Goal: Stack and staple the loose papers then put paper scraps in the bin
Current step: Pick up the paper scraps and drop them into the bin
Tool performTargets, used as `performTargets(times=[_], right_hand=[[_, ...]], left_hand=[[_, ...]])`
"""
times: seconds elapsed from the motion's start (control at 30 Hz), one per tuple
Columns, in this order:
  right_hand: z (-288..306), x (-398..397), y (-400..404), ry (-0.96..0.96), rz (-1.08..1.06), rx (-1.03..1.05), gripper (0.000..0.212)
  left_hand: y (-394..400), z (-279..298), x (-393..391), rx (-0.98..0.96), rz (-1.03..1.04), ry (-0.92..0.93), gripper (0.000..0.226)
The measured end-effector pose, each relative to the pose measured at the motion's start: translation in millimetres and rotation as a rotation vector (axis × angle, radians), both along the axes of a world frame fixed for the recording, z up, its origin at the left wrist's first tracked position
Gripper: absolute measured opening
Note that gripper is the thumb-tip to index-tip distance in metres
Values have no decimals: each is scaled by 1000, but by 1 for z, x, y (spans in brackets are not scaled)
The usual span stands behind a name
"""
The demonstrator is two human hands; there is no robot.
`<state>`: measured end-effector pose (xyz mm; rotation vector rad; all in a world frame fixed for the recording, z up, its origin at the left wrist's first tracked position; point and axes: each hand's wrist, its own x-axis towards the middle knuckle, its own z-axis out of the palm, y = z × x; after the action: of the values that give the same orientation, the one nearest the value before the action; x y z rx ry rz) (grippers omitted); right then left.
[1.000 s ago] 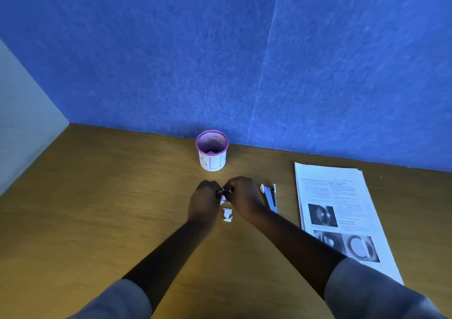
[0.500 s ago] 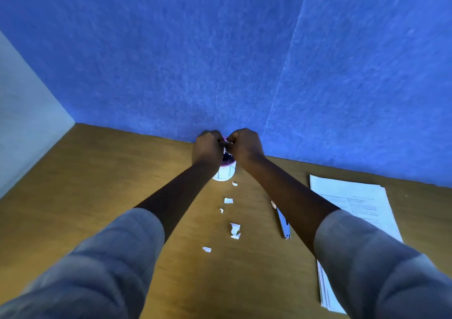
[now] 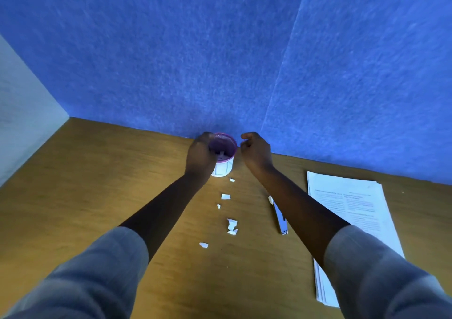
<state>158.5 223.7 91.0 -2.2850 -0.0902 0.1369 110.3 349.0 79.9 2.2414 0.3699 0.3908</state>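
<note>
The blue wall stood at the back, and the brown table ran up to it. A pale wall stood on the left side.

The stack of papers lay flat on the right side of the table, well away from the little bin. Its near part was hidden under the right sleeve. The left sleeve was grey too.

The left hand was up against the left side of the bin. Its fingers curled over the rim, and I could not tell if they held anything. The right hand was just beside the bin on the right, not touching it. Its fingers were loosely curled and held nothing.

The bin was a small white cup with a pink rim. It stood upright near the blue wall, between the two hands. Some pale bits lay inside it.

The stapler lay on the table between the right arm and the scraps, partly hidden by the arm.

Five small white paper scraps lay on the table in a loose line, from just in front of the bin back toward the person. The biggest one was crumpled.
</note>
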Motion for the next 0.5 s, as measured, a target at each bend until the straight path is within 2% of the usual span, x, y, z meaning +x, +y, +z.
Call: performTargets(times=[0.1,0.2,0.33,0.4,0.5], right_hand=[[-22,-10,-9,30,167,-219,31],[-49,-28,-16,113,402,-414,44],[-71,-52,-19,106,616,-537,61],[-74,-62,-20,94,656,-558,62],[-79,-76,-26,49,725,-619,64]], left_hand=[[1,-16,-20,-36,121,-165,25],[-2,-39,-42,14,200,-56,26],[-15,-69,-67,103,-59,180,32],[-23,-77,-79,172,-198,209,42],[-31,-79,-96,264,-245,192,54]])
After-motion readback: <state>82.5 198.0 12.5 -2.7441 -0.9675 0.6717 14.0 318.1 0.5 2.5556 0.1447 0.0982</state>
